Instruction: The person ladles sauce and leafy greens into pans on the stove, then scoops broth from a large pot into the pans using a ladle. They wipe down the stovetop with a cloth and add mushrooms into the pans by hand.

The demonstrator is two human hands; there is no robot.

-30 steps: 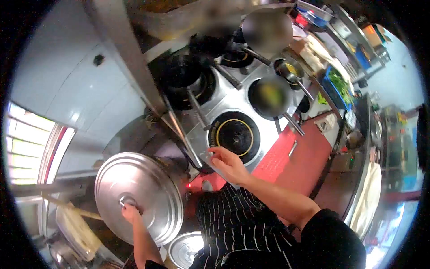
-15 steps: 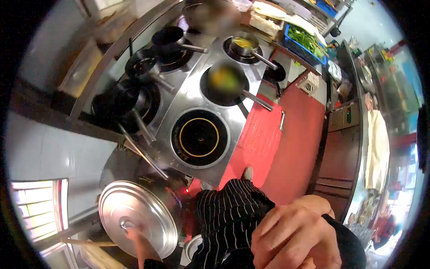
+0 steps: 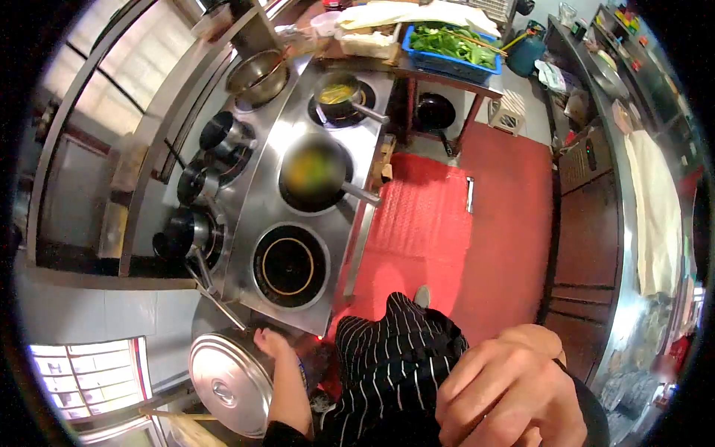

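My left hand [image 3: 272, 343] is off the big round silver lid [image 3: 223, 391], over its right edge. Its fingers look loosely stretched and hold nothing. The lid covers a large pot at lower left. Just above that hand, the end of a long thin metal handle [image 3: 227, 309] slants down from the black pans. Close to the camera, my right hand [image 3: 510, 391] is closed, its fingers curled inward. Whatever lies inside them, if anything, is hidden. Straight ahead, a steel stove [image 3: 257, 179] has a bare black burner plate [image 3: 290, 266] nearest me.
Pans holding yellow and green food, a blurred one [image 3: 316, 173] and a smaller one [image 3: 337, 92], sit on the stove. Black pans [image 3: 186, 232] line its left side. A blue crate [image 3: 447, 65] of greens stands on a table. Red matting [image 3: 424, 208] covers the floor; a counter [image 3: 607, 223] runs along the right.
My left hand has let go of the lid's knob and moved up and right towards the stove's corner. My right hand stays closed. The view has shifted, showing more of the left shelf.
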